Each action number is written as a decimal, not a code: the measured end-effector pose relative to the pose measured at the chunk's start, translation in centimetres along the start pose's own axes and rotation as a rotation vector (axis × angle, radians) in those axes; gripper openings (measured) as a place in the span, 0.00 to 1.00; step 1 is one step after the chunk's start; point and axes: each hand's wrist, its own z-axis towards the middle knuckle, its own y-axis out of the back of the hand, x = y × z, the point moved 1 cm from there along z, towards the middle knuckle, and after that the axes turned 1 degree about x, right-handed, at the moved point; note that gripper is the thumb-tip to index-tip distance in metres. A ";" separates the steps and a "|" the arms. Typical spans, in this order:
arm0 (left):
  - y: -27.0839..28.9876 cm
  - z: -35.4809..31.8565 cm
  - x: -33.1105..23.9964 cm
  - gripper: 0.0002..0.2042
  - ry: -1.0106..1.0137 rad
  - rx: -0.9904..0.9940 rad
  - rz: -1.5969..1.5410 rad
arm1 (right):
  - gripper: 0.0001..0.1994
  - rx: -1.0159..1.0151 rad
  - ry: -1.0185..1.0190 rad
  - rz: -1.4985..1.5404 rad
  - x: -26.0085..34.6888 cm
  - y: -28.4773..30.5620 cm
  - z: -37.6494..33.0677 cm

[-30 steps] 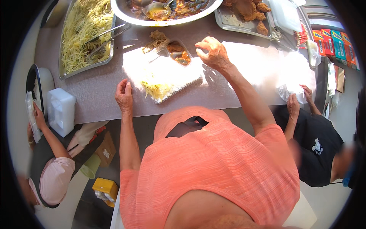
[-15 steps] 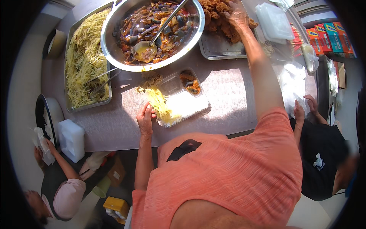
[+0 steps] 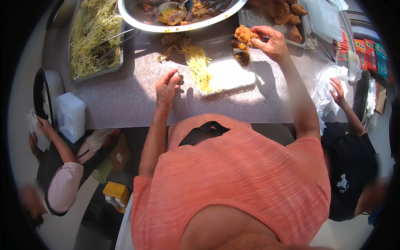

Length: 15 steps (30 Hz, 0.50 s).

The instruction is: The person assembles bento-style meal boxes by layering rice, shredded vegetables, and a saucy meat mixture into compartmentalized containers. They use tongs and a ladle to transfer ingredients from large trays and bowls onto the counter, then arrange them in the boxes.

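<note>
A piece of fried chicken [image 3: 245,35] is pinched in the fingers of my right hand [image 3: 271,43], just above the far right corner of a clear plastic meal box [image 3: 216,43]. In the box lie shredded potato [image 3: 198,68] on the left, white rice [image 3: 231,75] in the near part and an eggplant dish [image 3: 241,54] in the far right compartment. My left hand [image 3: 166,87] hovers left of the box, apart from it, thumb and fingertips pressed together; anything between them is too small to make out.
Beyond the box stand a metal bowl of eggplant stew [image 3: 179,28] with a ladle [image 3: 171,13], a tray of shredded potato [image 3: 93,41] with tongs, and a tray of fried chicken [image 3: 250,16]. Stacked foam-white boxes [image 3: 71,116] sit at the left edge. Co-workers stand at both sides.
My right hand has come back from the chicken tray with a piece of fried chicken. The left hand has moved away from the box's left side. The whole view has shifted.
</note>
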 end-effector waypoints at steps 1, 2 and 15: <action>-0.1 -0.1 -0.1 0.14 0.004 -0.002 0.013 | 0.13 0.052 0.053 -0.017 1.8 -1.7 -0.7; -0.1 -0.2 -0.2 0.14 0.004 -0.003 0.024 | 0.12 0.073 0.130 -0.018 2.6 -3.3 -1.1; 5.3 -4.0 1.1 0.14 0.026 -0.142 -0.052 | 0.16 0.056 0.447 -0.290 7.6 -9.2 -1.2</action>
